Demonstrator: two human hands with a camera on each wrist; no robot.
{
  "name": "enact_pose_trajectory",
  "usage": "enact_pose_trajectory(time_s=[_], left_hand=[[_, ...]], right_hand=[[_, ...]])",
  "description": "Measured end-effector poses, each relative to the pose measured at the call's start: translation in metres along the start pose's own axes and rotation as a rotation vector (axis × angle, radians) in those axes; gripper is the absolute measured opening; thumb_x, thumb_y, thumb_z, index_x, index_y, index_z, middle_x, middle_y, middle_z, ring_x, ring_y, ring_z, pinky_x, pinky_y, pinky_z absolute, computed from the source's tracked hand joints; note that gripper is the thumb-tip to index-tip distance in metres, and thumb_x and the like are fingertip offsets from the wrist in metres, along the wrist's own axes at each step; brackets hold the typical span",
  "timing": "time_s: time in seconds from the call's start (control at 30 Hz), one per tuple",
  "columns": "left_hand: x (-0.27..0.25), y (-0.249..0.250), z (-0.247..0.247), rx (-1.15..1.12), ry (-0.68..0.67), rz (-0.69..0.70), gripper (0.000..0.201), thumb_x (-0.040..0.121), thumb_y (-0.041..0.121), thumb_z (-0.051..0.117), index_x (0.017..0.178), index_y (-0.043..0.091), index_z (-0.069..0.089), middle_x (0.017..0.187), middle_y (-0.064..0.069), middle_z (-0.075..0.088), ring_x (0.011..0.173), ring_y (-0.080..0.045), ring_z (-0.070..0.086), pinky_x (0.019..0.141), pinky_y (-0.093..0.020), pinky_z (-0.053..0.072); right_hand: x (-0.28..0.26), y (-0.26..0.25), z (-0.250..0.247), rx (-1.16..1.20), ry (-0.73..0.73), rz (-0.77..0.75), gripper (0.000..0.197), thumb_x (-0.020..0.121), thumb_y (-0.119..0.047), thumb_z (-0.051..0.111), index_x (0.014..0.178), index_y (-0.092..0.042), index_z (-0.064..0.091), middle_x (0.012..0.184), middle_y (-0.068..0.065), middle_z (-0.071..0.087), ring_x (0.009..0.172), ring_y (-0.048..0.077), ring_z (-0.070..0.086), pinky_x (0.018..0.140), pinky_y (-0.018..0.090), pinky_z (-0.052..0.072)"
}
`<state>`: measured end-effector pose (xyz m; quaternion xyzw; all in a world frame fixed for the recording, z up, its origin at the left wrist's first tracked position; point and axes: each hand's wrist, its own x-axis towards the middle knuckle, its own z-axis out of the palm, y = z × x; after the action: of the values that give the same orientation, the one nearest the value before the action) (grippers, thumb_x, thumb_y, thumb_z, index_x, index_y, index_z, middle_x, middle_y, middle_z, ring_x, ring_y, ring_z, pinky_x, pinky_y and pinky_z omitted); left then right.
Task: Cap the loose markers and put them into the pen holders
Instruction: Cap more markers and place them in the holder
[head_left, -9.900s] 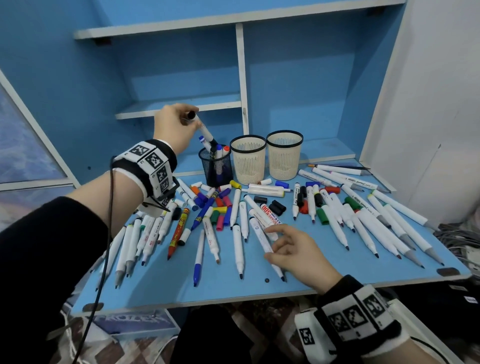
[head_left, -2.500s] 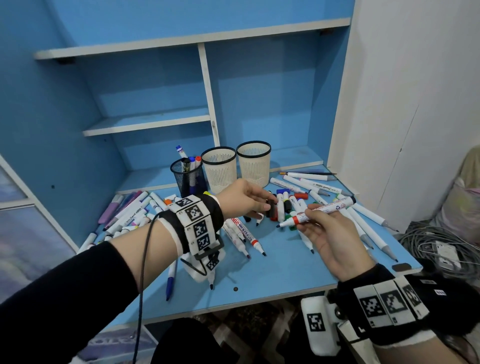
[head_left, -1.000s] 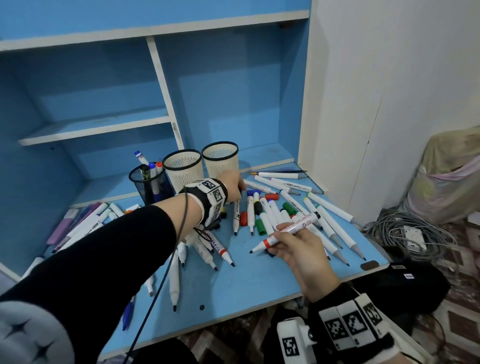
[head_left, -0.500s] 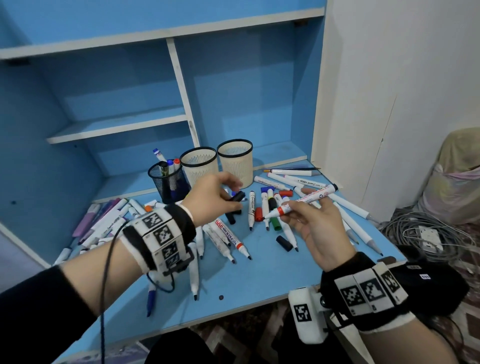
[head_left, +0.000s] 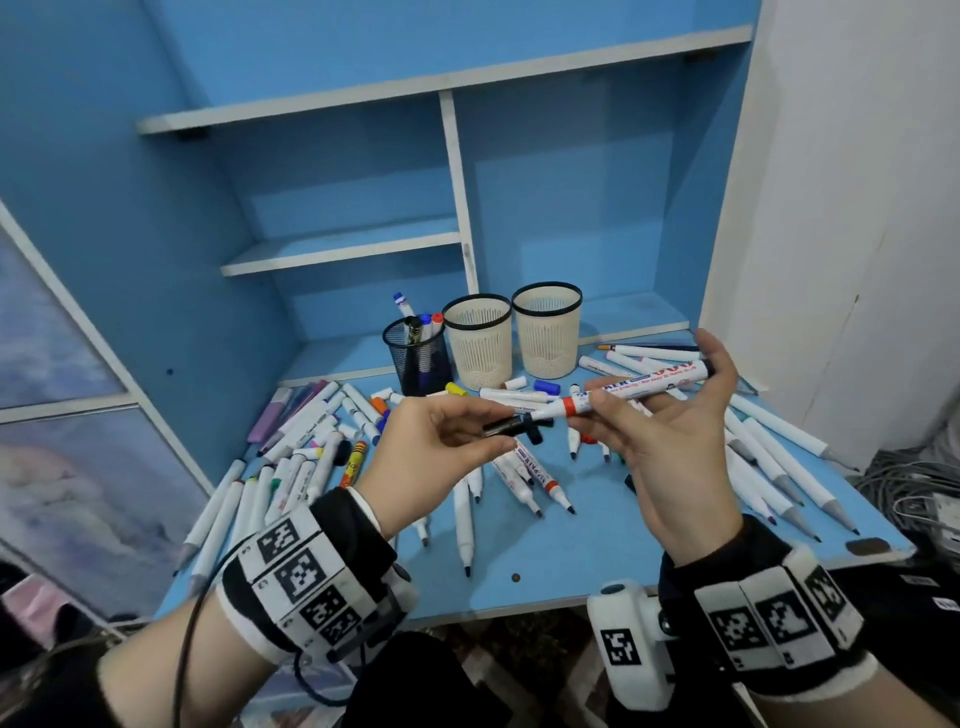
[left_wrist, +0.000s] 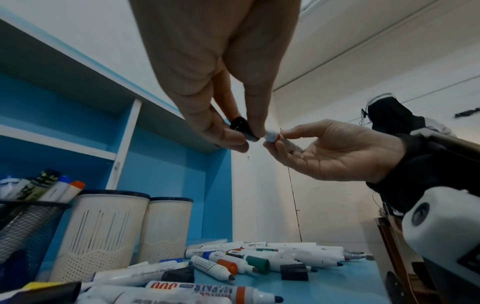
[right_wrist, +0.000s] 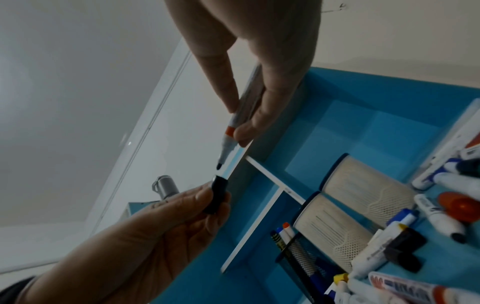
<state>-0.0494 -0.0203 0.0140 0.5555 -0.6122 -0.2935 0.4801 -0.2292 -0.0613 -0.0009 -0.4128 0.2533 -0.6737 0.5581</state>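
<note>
Head view looks down, wrist views upward, close, sharing hands (head_left: 545, 441)

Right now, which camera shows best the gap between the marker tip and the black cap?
The right wrist view: the marker tip sits just short of the cap, side-on against the pale wall. In the head view they overlap the desk clutter; in the left wrist view the fingers hide the tip.

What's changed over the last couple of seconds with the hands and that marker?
The left hand picked a black cap off the desk and raised it to the marker tip; the gap remains. The right hand still holds that marker. The three pen holders stay put.
</note>
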Motion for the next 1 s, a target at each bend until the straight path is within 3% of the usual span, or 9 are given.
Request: enact_pose_trajectory(time_s=[0.1,0.2,0.33,0.53,0.63,0.7,0.77,0.87,1.0], left_hand=[[-0.006,0.001,-0.004,-0.018,0.025,0.038,0.023,0.074,0.005,0.075,0.092,0.018,0.073,0.077,0.002,0.072,0.060,0.003,0.062,0.055,-0.007,0.044],[-0.010,0.003,-0.005,-0.032,0.055,0.071,0.024,0.075,0.002,0.074,0.093,0.018,0.073,0.083,-0.003,0.072,0.062,0.001,0.063,0.057,-0.009,0.045],[-0.010,0.003,-0.010,-0.086,0.094,0.049,0.026,0.079,-0.004,0.068,0.088,0.020,0.071,0.070,0.002,0.072,0.056,-0.003,0.062,0.055,-0.013,0.046],[-0.010,0.000,-0.015,-0.194,0.054,-0.025,0.023,0.084,-0.012,0.057,0.091,0.007,0.068,0.056,0.004,0.067,0.052,-0.005,0.062,0.051,-0.014,0.047],[-0.008,-0.008,-0.027,-0.177,-0.011,-0.059,0.021,0.082,-0.008,0.061,0.087,0.011,0.068,0.065,0.001,0.071,0.059,-0.011,0.066,0.060,-0.028,0.052],[-0.005,-0.013,-0.037,-0.144,-0.066,-0.085,0.018,0.082,-0.004,0.063,0.088,0.012,0.067,0.073,0.000,0.072,0.067,-0.013,0.069,0.068,-0.029,0.055],[0.000,-0.018,-0.049,-0.044,-0.080,-0.091,0.017,0.080,0.002,0.068,0.091,0.015,0.068,0.080,0.001,0.073,0.076,-0.011,0.068,0.075,-0.023,0.055],[0.009,-0.028,-0.068,0.180,-0.102,-0.100,0.021,0.076,0.011,0.075,0.093,0.020,0.067,0.088,0.002,0.072,0.081,-0.007,0.066,0.081,-0.019,0.053],[0.025,-0.054,-0.088,0.582,-0.220,-0.246,0.020,0.077,0.021,0.077,0.095,0.017,0.070,0.088,0.001,0.069,0.082,-0.014,0.063,0.078,-0.024,0.053]], right_hand=[[-0.004,0.003,0.008,-0.030,-0.092,0.009,0.066,0.078,0.020,0.059,0.116,-0.028,0.035,0.096,0.034,0.057,0.080,0.033,0.067,0.065,0.037,0.057],[-0.006,0.004,0.015,-0.012,-0.161,-0.007,0.060,0.077,0.022,0.058,0.109,-0.022,0.032,0.081,0.023,0.061,0.073,0.031,0.068,0.066,0.038,0.058],[-0.004,0.007,0.026,-0.030,-0.200,-0.070,0.064,0.075,0.026,0.057,0.103,-0.025,0.030,0.071,0.010,0.067,0.073,0.029,0.068,0.071,0.043,0.058],[-0.002,0.014,0.039,-0.117,-0.257,-0.153,0.072,0.069,0.033,0.057,0.103,-0.024,0.028,0.072,0.014,0.061,0.075,0.030,0.067,0.076,0.039,0.057],[0.001,0.016,0.042,-0.154,-0.317,-0.121,0.072,0.069,0.031,0.059,0.102,-0.025,0.029,0.073,0.015,0.060,0.077,0.031,0.067,0.075,0.039,0.058],[0.004,0.016,0.045,-0.178,-0.368,-0.085,0.070,0.070,0.030,0.059,0.100,-0.026,0.029,0.073,0.016,0.062,0.075,0.029,0.068,0.070,0.036,0.058],[0.008,0.016,0.052,-0.211,-0.405,-0.084,0.069,0.071,0.029,0.059,0.099,-0.026,0.029,0.077,0.023,0.062,0.077,0.027,0.069,0.070,0.034,0.058],[0.019,0.011,0.067,-0.240,-0.419,-0.150,0.069,0.071,0.027,0.061,0.097,-0.028,0.030,0.079,0.018,0.060,0.080,0.025,0.069,0.075,0.038,0.059],[0.047,0.009,0.089,-0.278,-0.443,-0.219,0.068,0.072,0.024,0.062,0.099,-0.030,0.029,0.083,0.018,0.056,0.078,0.027,0.068,0.075,0.039,0.059]])
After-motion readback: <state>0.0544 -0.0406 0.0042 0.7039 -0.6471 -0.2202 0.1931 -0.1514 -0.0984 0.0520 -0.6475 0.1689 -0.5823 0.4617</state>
